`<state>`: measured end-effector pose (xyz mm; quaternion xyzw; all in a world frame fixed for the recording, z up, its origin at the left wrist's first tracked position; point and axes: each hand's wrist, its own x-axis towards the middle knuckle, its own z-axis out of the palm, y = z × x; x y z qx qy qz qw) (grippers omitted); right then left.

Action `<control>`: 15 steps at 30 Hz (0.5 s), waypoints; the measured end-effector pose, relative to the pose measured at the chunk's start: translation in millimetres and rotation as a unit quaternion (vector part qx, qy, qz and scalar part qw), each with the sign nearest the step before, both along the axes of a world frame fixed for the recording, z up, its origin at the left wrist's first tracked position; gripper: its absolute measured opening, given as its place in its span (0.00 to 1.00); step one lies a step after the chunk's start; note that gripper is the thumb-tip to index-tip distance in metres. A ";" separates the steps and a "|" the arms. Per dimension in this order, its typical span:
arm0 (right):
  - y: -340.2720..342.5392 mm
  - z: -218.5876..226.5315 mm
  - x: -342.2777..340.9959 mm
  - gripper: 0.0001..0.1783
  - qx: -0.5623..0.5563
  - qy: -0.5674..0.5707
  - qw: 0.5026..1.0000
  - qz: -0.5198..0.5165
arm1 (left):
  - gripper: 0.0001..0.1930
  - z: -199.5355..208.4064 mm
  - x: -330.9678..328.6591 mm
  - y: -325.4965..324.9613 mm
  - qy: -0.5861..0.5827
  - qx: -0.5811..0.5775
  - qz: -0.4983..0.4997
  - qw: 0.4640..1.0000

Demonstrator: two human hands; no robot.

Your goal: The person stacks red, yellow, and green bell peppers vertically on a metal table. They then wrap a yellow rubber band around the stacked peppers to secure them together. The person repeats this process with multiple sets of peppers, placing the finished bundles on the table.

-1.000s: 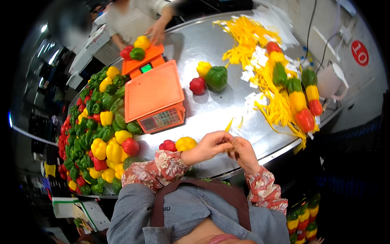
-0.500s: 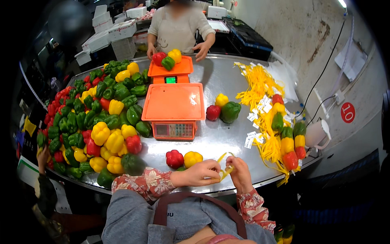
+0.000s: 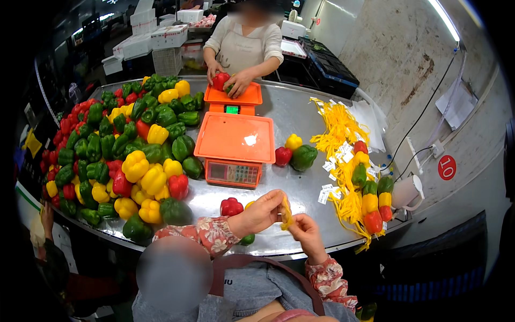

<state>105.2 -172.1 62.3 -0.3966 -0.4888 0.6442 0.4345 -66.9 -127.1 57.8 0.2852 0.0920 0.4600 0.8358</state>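
My left hand [image 3: 262, 212] and my right hand [image 3: 308, 235] are close together above the table's near edge, both pinching a narrow yellow net bag [image 3: 286, 213]. The net stands up between the fingertips, twisted and with nothing visible inside. Just beyond my left hand lies a red bell pepper [image 3: 232, 206]. A yellow bell pepper [image 3: 249, 205] beside it is mostly hidden by that hand. Below my left wrist a green bell pepper [image 3: 247, 240] shows in part.
A large heap of mixed bell peppers [image 3: 123, 150] covers the left. Two orange scales [image 3: 236, 137] stand mid-table, three peppers [image 3: 294, 153] beside them. Yellow nets with white tags [image 3: 340, 134] and netted peppers [image 3: 370, 204] lie right. Across, a person [image 3: 244, 48] handles peppers on the far scale.
My hands have raised the net, and its open loop is now a bunched upright strip. The person opposite has brought both hands onto the peppers on the far scale. The view has shifted slightly.
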 end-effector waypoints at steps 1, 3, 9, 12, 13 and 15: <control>1.8 -3.9 3.8 0.03 0.037 -0.055 0.998 -0.012 | 0.12 5.4 -1.4 -4.5 0.003 -0.014 0.019 1.000; 5.0 -10.0 5.3 0.06 0.071 -0.031 0.994 -0.072 | 0.10 -5.3 -9.1 -1.8 -0.067 0.009 -0.012 0.998; 7.4 3.3 -2.1 0.11 -0.068 0.262 0.961 -0.058 | 0.04 -13.7 -37.7 -24.6 0.398 0.257 -0.061 0.878; 5.2 -1.9 -4.9 0.14 -0.172 0.237 0.954 0.061 | 0.06 -42.8 -41.9 -25.4 0.344 0.158 0.034 0.925; 1.6 1.0 -8.7 0.14 -0.211 0.220 0.948 0.092 | 0.07 -41.5 -50.2 -20.3 0.334 0.055 0.050 0.940; -7.6 -0.1 -24.9 0.11 -0.173 0.105 0.969 0.140 | 0.08 -29.2 -61.8 -12.6 0.281 0.039 0.104 0.953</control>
